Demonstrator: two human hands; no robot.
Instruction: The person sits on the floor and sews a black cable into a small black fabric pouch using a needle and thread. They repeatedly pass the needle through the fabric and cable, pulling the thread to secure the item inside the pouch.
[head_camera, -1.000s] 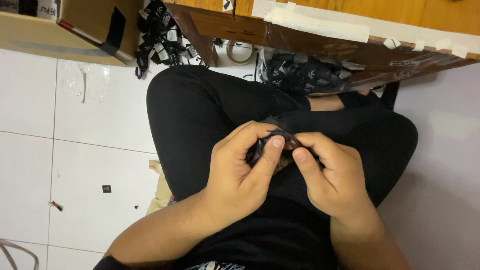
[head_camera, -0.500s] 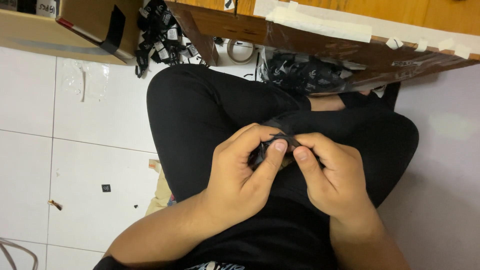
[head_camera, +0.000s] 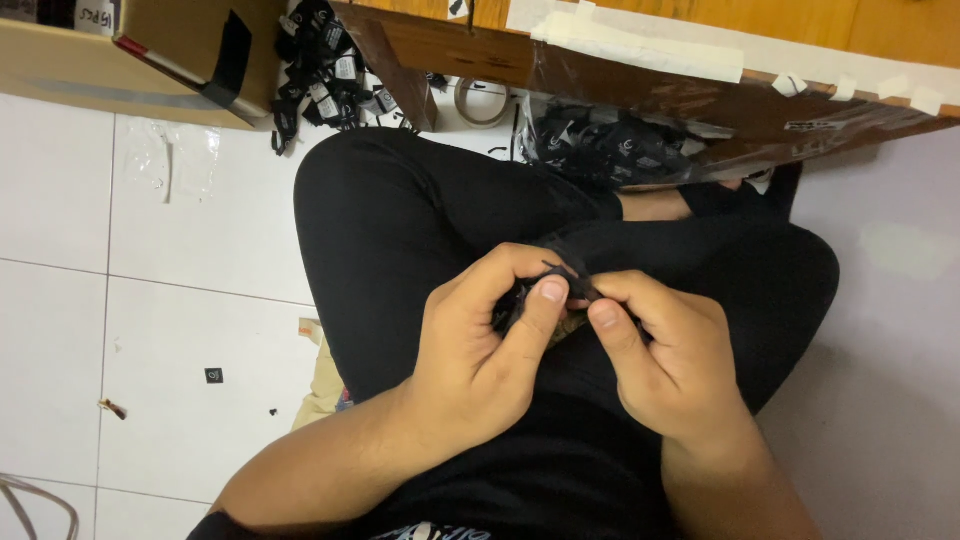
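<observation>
floor: white tiles (head_camera: 190, 330), cardboard box (head_camera: 150, 50) top left, pile of small black tagged pieces (head_camera: 325, 80) beside it
left hand (head_camera: 480, 350): fingers clamped on small black piece (head_camera: 565, 285), thumb on top
right hand (head_camera: 670, 360): fingers pinch the same piece (over the lap, black trousers)
behind: tape roll (head_camera: 480, 100), bag of black parts (head_camera: 610, 145)

A cardboard box (head_camera: 150, 50) sits on the white tiled floor (head_camera: 150, 260). Beside it lies a heap of black tags (head_camera: 325, 75), near a tape roll (head_camera: 481, 100). A clear bag (head_camera: 610, 145), apparently of similar black pieces, lies under a wooden board (head_camera: 650, 70).
</observation>
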